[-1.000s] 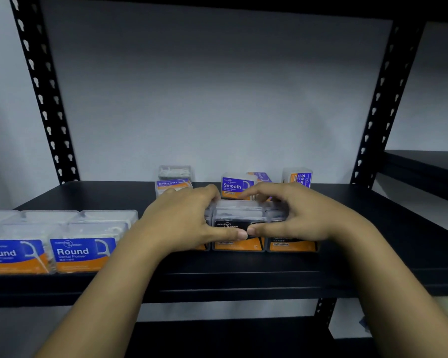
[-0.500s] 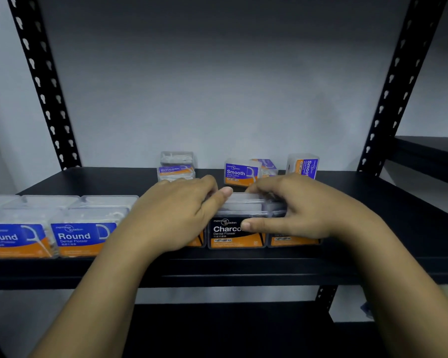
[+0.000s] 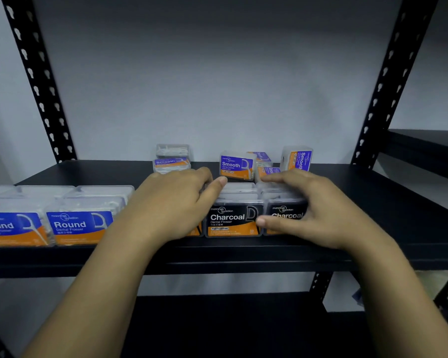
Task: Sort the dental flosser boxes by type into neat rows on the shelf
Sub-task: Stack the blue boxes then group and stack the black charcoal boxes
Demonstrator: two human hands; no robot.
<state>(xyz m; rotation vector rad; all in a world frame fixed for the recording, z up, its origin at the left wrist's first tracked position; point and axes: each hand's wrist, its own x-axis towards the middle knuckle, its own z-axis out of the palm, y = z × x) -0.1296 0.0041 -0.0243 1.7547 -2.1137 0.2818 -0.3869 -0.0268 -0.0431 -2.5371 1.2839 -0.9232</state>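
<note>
Three black-and-orange Charcoal boxes stand in a row at the front edge of the black shelf (image 3: 243, 254). The middle Charcoal box (image 3: 233, 220) shows its full label. My left hand (image 3: 173, 202) lies over the left Charcoal box (image 3: 195, 231), hiding nearly all of it, with the index finger reaching behind the middle box. My right hand (image 3: 313, 210) clasps the right Charcoal box (image 3: 286, 211), thumb on its front and fingers over its top. Blue Round boxes (image 3: 79, 224) sit in rows at the left. Several purple Smooth boxes (image 3: 237, 165) lie jumbled at the back.
One Smooth box (image 3: 296, 158) stands on end at the back right, and another Smooth box (image 3: 171, 162) lies under a clear box at the back left. Perforated black uprights (image 3: 36, 81) frame the shelf. A second shelf unit (image 3: 429, 146) adjoins on the right.
My hands have drawn apart from the middle Charcoal box, uncovering its label. The left thumb has left its front face. The three boxes sit closer together in line.
</note>
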